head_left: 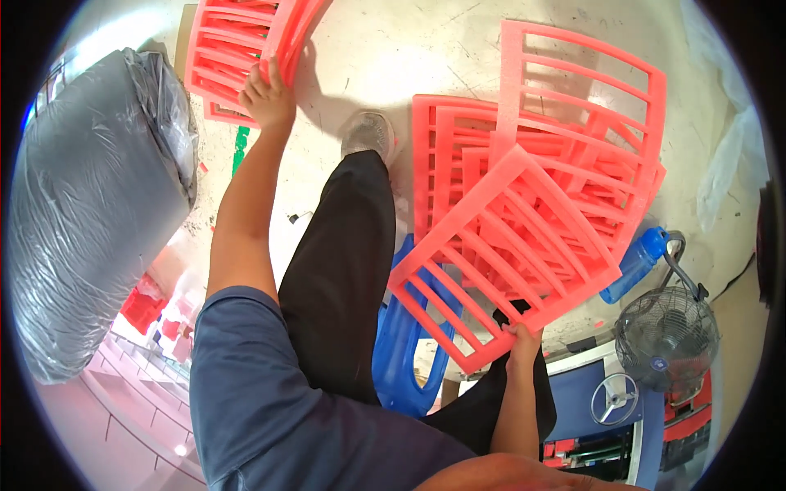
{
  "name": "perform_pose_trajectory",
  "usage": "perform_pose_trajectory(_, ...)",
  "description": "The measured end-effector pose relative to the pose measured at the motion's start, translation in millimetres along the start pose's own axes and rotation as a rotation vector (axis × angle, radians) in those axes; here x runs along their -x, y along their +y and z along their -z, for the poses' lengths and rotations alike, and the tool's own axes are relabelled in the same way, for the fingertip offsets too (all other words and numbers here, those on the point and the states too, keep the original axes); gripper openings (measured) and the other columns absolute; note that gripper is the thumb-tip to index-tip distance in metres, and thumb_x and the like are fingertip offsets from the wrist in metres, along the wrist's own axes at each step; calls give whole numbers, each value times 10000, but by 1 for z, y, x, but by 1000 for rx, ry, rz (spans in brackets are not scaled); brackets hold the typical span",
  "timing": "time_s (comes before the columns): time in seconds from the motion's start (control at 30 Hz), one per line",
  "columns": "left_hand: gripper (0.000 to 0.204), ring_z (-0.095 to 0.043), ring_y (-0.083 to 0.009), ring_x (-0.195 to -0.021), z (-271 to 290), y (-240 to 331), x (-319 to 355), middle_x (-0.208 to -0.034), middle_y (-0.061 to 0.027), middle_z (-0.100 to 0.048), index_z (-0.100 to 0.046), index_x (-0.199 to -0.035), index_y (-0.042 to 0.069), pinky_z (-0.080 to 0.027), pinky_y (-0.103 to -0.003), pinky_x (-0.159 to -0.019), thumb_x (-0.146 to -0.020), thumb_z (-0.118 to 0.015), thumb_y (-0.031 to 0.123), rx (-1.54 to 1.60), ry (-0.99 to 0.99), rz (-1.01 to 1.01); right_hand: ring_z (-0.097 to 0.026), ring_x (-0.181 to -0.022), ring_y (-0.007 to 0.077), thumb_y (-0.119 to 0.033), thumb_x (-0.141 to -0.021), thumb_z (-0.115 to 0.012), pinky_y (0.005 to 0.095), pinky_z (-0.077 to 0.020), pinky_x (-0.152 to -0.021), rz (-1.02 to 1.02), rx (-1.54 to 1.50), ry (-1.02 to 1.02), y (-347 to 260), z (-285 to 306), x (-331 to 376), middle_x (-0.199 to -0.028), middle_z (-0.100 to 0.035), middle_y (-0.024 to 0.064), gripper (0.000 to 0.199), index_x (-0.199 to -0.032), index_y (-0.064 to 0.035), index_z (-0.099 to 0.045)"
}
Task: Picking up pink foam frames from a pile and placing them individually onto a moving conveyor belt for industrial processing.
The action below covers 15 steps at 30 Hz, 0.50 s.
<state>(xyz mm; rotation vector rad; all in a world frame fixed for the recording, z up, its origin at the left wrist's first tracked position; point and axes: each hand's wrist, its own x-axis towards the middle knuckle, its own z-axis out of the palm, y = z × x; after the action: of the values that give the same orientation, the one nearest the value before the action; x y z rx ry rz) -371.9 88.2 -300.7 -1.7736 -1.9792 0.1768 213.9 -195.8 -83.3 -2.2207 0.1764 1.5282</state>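
Note:
My left hand (266, 96) reaches far forward and grips the edge of a pink foam slatted frame (286, 37) standing on a stack of like frames (223, 57) at the upper left. My right hand (521, 337) holds the lower corner of another pink foam frame (503, 254), lifted and tilted over a spread pile of the same frames (573, 139) on the pale floor. My black trouser leg and grey shoe (368, 131) stand between the two piles.
A large grey roll wrapped in plastic film (90, 204) fills the left side. A blue plastic stool (401, 344) is under me. A blue water bottle (634, 263) and a small floor fan (667, 334) sit at the right.

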Motion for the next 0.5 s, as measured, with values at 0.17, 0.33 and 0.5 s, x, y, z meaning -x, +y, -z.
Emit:
perform_pose_trajectory(0.17, 1161, -326, -456, -1389, 14, 23, -4, -1586, -243, -215, -192, -1598, 215, -312, -601, -1064, -691, -840, 539, 5, -292, 236, -602, -971, 221, 84, -700, -582, 351, -567, -809, 34, 27, -10, 4, -5, 1, -1123, -520, 97, 685, -1360, -14, -428)
perform_pose_trajectory(0.33, 1410, -470, -443, -1285, 9, 9, -42, -1536, -294, -278, -52, -1623, 193, -444, -565, -984, -584, -824, 752, -106, -547, 385, -625, -949, 225, 84, -700, -584, 359, -575, -820, 36, 28, -23, 5, -5, -4, -1126, -520, 96, 662, -1338, -14, -437)
perform_pose_trajectory(0.5, 1426, -542, -442, -1201, 4, -8, -53, -1435, -278, -379, -30, -1620, 173, -516, -528, -929, -584, -798, 781, -102, -668, 359, -641, -927, 233, 91, -706, -571, 375, -588, -831, 16, 44, -10, 0, -10, 2, -1106, -534, 96, 628, -1311, -15, -438)
